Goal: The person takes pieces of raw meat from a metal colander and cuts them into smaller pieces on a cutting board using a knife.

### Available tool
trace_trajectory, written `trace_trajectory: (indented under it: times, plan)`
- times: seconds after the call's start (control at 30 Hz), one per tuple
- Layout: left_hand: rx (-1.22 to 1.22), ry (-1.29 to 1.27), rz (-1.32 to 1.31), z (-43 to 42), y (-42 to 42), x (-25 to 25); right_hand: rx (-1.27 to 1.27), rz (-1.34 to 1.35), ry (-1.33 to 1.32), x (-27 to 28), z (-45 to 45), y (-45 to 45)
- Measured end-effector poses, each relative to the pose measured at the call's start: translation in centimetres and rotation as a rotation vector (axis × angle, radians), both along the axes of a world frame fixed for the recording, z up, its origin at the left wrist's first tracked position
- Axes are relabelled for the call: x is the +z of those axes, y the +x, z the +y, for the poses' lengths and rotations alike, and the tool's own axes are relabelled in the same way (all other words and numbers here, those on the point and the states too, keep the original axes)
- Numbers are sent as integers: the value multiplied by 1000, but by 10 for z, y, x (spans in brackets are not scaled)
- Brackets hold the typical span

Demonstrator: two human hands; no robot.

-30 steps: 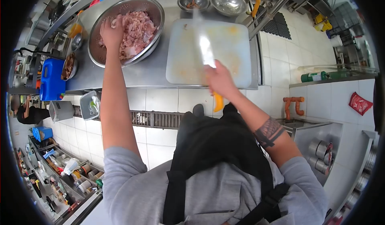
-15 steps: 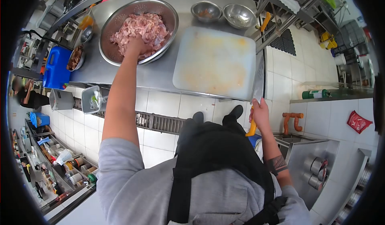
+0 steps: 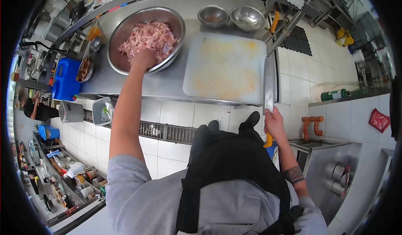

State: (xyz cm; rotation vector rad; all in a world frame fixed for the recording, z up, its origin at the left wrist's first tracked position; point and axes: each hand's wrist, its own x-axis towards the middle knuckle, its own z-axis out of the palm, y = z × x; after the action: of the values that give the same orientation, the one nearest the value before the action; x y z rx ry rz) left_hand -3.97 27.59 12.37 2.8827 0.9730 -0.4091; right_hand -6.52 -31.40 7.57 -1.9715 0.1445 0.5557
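Raw pieces of meat [image 3: 153,37], pink and pale, are heaped in a large steel colander [image 3: 117,29] on the left part of the steel counter. My left hand [image 3: 143,59] reaches into the near side of this heap, its fingers hidden in the meat. At the counter's front right corner, my right hand [image 3: 274,122] is closed round the yellow handle of a long knife [image 3: 269,87]. The blade points away from me, along the right edge of a stained white cutting board [image 3: 226,67]. No food lies on the board.
Two small steel bowls [image 3: 213,16] stand behind the board. Left of the colander are a blue jug [image 3: 66,80] and a bowl of dark food [image 3: 85,69]. A grey bin [image 3: 101,111] sits below the counter. Another person [image 3: 37,107] is at the far left.
The view has shifted slightly. The knife's blade has swung to point straighter away from me beside the board. My left hand is still in the meat.
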Motion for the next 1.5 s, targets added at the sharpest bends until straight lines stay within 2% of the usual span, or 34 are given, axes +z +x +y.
trace_trajectory:
  times: [0.03, 0.13, 0.3, 0.4, 0.47, 0.53, 0.6, 0.7, 0.8, 0.9, 0.93, 1.0, 1.07, 1.13, 1.23, 1.33, 1.37, 1.5]
  plan:
    - [-36, -22, 68, -14, 0, 4, 4, 28, 29, 0, 3, 0]
    - [-87, -18, 115, 9, 11, -29, 49, 37, -12, 5, 14, 0]
    - [-16, 87, 110, 25, 15, -36, 105, -10, -16, 5, 22, -4]
    - [48, 47, 58, -2, 3, 11, 129, -15, -30, 6, 19, -7]
    - [56, 87, 59, 25, 10, 3, 146, -33, -62, 5, 14, -10]
    - [7, 25, 143, 30, 7, 30, 129, -17, -55, 3, 6, -10]
    - [36, -7, 99, 40, 1, 41, 123, -3, -52, 2, 0, -9]
    - [-36, 164, -110, 73, 10, 52, 68, 51, -43, 2, -3, -6]
    - [-13, 209, -226, 66, 12, 108, 64, 67, -6, 3, -1, -5]
    - [-18, 152, -316, 58, 15, 131, 86, 53, -11, 4, 9, -5]
    - [-17, 150, -315, 72, 20, 110, 114, 32, -31, 1, 11, -6]
    - [-179, 285, -257, 109, 32, 50, 142, 5, -56, 2, 14, -7]
    - [-218, 358, -307, 76, 24, 47, 193, 9, -103, 8, 17, -10]
    - [-258, -23, -223, 71, 34, 37, 199, 0, -119, 15, 18, -12]
    - [-362, -108, -245, 34, 31, 10, 202, -4, -144, 12, 12, -15]
    - [-246, -114, -295, -11, 22, 12, 184, -5, -152, 13, 12, -13]
    - [-258, -94, -305, 3, 31, -11, 170, -2, -157, 13, 12, -15]
    - [-254, -62, -343, 12, 33, -8, 168, -9, -151, 14, 9, -12]
